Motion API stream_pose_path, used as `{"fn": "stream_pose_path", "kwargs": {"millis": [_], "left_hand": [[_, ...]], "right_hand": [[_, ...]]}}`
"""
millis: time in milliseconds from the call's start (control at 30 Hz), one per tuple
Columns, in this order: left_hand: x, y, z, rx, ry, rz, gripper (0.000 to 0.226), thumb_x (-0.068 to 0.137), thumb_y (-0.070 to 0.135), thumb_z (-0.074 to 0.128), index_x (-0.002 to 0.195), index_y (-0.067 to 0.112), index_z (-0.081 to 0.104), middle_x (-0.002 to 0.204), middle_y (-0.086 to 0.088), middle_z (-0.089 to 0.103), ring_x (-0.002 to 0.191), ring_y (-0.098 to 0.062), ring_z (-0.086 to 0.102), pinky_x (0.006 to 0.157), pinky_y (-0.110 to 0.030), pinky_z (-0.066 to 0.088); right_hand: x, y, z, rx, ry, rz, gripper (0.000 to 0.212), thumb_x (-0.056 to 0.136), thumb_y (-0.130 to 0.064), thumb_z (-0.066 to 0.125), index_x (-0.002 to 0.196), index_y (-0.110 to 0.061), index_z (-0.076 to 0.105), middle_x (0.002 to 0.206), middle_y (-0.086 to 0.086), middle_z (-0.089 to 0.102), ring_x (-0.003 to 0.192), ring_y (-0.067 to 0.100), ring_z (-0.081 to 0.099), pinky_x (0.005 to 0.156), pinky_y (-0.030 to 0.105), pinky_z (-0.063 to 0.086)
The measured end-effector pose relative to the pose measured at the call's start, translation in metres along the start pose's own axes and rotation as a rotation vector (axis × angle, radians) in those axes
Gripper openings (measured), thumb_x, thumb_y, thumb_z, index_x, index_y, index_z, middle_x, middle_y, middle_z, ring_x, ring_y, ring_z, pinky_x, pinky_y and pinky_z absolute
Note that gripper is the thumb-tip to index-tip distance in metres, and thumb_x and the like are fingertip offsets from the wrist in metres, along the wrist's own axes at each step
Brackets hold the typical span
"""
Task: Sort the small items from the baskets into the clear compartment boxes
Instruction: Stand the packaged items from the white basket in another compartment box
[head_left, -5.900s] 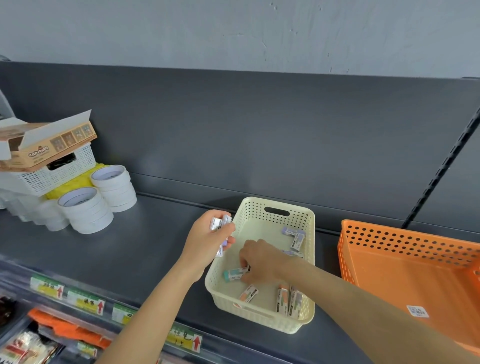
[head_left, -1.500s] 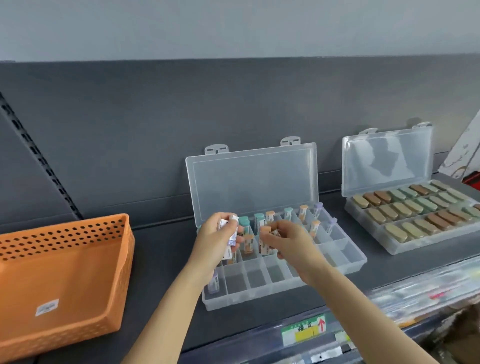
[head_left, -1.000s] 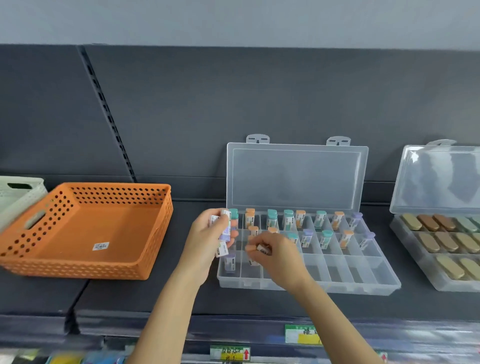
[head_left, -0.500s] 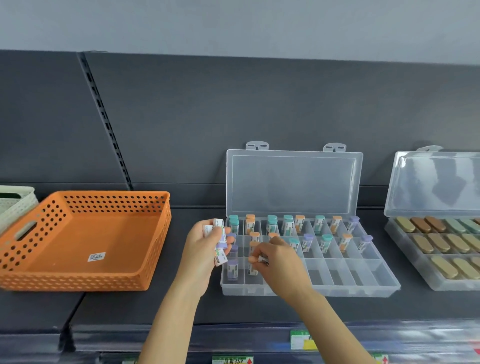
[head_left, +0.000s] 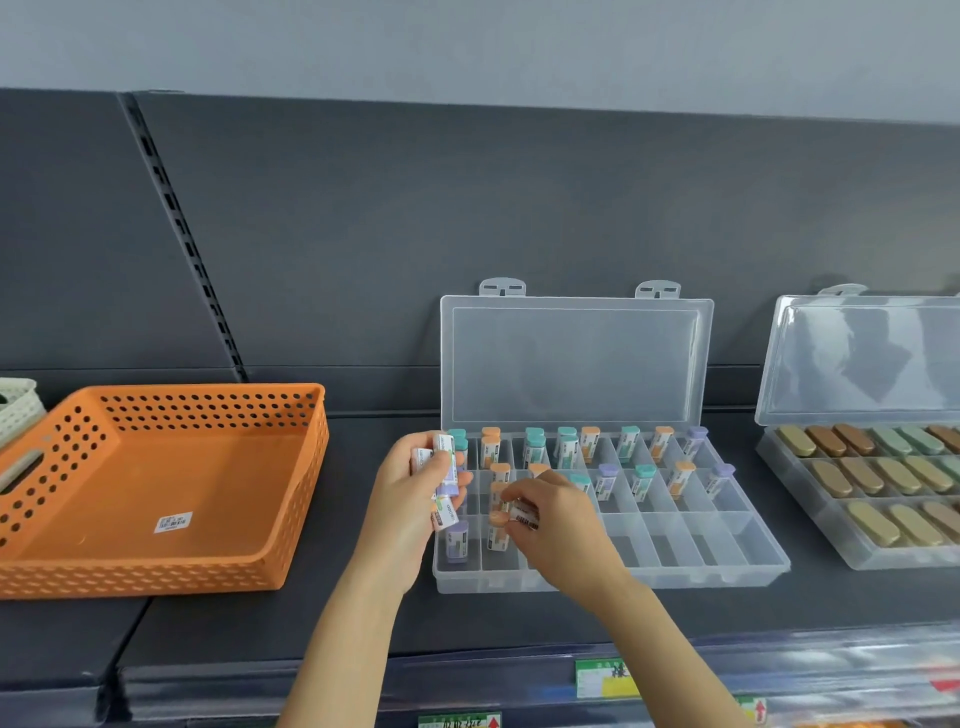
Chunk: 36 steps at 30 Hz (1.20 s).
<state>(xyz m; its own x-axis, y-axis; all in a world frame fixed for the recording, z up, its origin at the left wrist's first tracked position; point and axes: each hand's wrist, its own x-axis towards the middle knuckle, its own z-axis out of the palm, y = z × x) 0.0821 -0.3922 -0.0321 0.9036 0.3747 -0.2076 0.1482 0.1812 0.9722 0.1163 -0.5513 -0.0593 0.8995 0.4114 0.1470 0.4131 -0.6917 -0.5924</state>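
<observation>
My left hand (head_left: 415, 499) grips several small tubes (head_left: 445, 467). My right hand (head_left: 558, 525) pinches 1 labelled tube (head_left: 523, 514) over the clear compartment box (head_left: 701, 574).

orange basket (head_left: 156, 519) (perforated), clear box (head_left: 727, 551)

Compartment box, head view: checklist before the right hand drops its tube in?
1. Lid of the compartment box open and standing upright: ok.
2. Right hand grip: pinches one tube above the front left of the box: ok.
3. Cell directly under that tube free: cannot tell, the hand hides it.
4. Left hand grip on the spare tubes: several held together beside the box's left edge: ok.
5. Free front-row cells to the right of the hand: ok.
</observation>
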Motion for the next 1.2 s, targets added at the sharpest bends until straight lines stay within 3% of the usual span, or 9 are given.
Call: {"fn": "stream_pose_path", "kwargs": {"millis": [67,200,333,533,633,833,967,1133,1200], "left_hand": [[0.000,0.000,0.000,-0.006,-0.017,0.006,0.016,0.094,0.017,0.057,0.107,0.028,0.059,0.107,-0.005,0.067,0.091,-0.024,0.070,0.070,-0.042,0.060],[-0.001,0.002,-0.001,-0.032,-0.036,0.026,0.018,0.095,0.017,0.057,0.106,0.030,0.062,0.107,-0.004,0.067,0.092,-0.024,0.069,0.066,-0.037,0.060],[0.000,0.003,0.001,-0.001,-0.041,0.034,0.019,0.095,0.018,0.057,0.110,0.028,0.060,0.109,-0.003,0.066,0.091,-0.022,0.069,0.072,-0.038,0.060],[0.001,0.002,0.003,0.009,-0.040,0.025,0.017,0.095,0.019,0.056,0.102,0.033,0.059,0.109,0.000,0.065,0.091,-0.022,0.069,0.075,-0.042,0.060],[0.001,0.000,0.004,0.002,-0.044,0.028,0.018,0.095,0.019,0.056,0.103,0.034,0.059,0.109,0.001,0.066,0.091,-0.020,0.069,0.079,-0.043,0.059],[-0.001,-0.003,0.006,-0.020,-0.059,0.049,0.022,0.093,0.018,0.058,0.110,0.031,0.062,0.107,0.007,0.066,0.094,-0.017,0.069,0.072,-0.029,0.057],[-0.001,-0.003,0.007,0.006,-0.059,0.053,0.022,0.094,0.021,0.058,0.110,0.036,0.061,0.105,0.012,0.064,0.095,-0.017,0.068,0.071,-0.030,0.058],[-0.005,0.002,0.013,0.007,-0.090,0.041,0.020,0.094,0.019,0.058,0.109,0.032,0.061,0.097,0.011,0.067,0.088,-0.014,0.070,0.065,-0.022,0.055],[-0.007,0.003,0.016,-0.023,-0.104,0.031,0.018,0.093,0.017,0.058,0.107,0.028,0.063,0.092,0.008,0.069,0.084,-0.015,0.070,0.062,-0.021,0.054]], "right_hand": [[0.000,0.001,-0.005,0.057,0.014,0.019,0.029,0.091,-0.007,0.055,0.116,-0.016,0.066,0.102,-0.005,0.052,0.070,0.000,0.049,0.061,0.001,0.040],[0.001,0.004,-0.023,0.200,0.029,0.070,0.025,0.091,-0.009,0.059,0.111,-0.022,0.068,0.085,-0.013,0.058,0.063,-0.006,0.054,0.058,0.004,0.041],[0.001,0.009,-0.028,0.211,0.056,0.107,0.019,0.086,-0.011,0.067,0.099,-0.024,0.068,0.070,-0.015,0.057,0.059,0.004,0.054,0.057,0.009,0.045],[0.000,0.016,-0.020,0.026,0.017,0.087,0.018,0.087,-0.017,0.067,0.105,-0.018,0.070,0.099,-0.007,0.066,0.081,0.007,0.060,0.070,0.003,0.043],[-0.004,0.019,-0.015,-0.122,-0.003,0.045,0.018,0.088,-0.017,0.065,0.105,-0.019,0.069,0.106,-0.006,0.067,0.098,0.013,0.055,0.080,0.016,0.043],[-0.005,0.022,-0.010,-0.143,0.043,0.036,0.019,0.088,-0.018,0.066,0.107,-0.018,0.070,0.109,-0.005,0.064,0.101,0.014,0.052,0.084,0.018,0.045],[-0.006,0.024,-0.011,-0.137,0.030,0.041,0.018,0.088,-0.018,0.066,0.106,-0.020,0.069,0.108,-0.005,0.066,0.099,0.012,0.051,0.079,0.013,0.039],[-0.007,0.021,-0.016,-0.136,0.006,0.063,0.032,0.087,-0.023,0.068,0.119,-0.025,0.064,0.122,-0.008,0.059,0.108,0.011,0.054,0.091,0.018,0.046],[-0.006,0.017,-0.024,-0.065,0.036,0.075,0.034,0.085,-0.023,0.071,0.118,-0.024,0.064,0.116,-0.008,0.060,0.101,0.009,0.058,0.089,0.017,0.049]]}}
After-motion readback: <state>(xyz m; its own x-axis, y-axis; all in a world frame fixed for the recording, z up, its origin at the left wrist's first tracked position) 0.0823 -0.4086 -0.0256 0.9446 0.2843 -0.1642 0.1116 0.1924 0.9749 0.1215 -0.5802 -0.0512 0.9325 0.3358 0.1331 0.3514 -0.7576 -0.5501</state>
